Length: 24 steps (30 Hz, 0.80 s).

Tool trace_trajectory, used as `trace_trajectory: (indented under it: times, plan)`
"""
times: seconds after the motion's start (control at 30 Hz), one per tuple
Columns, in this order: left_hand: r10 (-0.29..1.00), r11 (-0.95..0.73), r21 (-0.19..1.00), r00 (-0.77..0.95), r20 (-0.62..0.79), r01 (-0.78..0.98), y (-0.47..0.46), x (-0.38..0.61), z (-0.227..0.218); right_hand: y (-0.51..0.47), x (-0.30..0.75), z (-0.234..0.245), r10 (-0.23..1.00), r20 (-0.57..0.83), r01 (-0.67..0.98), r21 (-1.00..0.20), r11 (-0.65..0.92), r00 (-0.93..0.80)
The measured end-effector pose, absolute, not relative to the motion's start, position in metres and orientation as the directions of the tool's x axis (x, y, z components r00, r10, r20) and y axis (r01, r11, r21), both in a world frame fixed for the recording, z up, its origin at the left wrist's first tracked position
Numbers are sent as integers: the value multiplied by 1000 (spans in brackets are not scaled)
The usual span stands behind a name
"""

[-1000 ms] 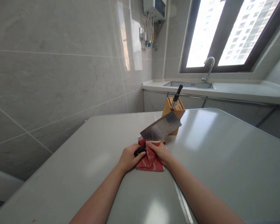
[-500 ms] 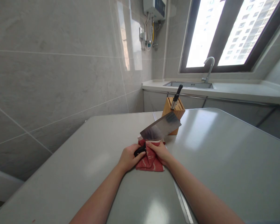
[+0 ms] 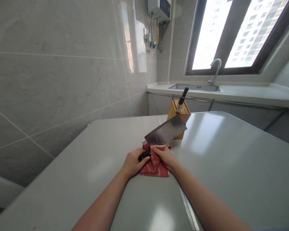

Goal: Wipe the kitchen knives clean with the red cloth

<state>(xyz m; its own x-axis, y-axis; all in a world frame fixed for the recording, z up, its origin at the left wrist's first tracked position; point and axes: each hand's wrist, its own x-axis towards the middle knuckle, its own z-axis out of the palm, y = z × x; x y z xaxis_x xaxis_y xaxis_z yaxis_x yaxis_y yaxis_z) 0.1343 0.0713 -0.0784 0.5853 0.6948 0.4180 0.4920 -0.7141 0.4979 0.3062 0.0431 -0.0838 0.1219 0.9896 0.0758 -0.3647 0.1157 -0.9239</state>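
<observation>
My left hand point(image 3: 132, 162) is closed round the black handle of a cleaver point(image 3: 165, 132). Its wide steel blade points up and away to the right, above a folded red cloth point(image 3: 155, 165) with pale streaks that lies on the grey table point(image 3: 86, 173). My right hand point(image 3: 165, 156) rests on the cloth, fingers pressed onto its top near the base of the blade. Part of the cloth is hidden under both hands.
A wooden knife block point(image 3: 179, 116) with one black-handled knife point(image 3: 182, 97) stands just behind the blade. A seam point(image 3: 186, 205) runs along the table toward me. Beyond are a counter with a sink point(image 3: 195, 87) and a tap point(image 3: 215, 69) under the window; a tiled wall is on the left.
</observation>
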Motion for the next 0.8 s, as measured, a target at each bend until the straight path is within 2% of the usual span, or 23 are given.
trace_trajectory:
  times: [0.8]
  plan:
    - [690, -717, 499, 596, 410, 487, 72, 134, -80, 44, 306, -85, 992, 66, -398, -911, 103, 106]
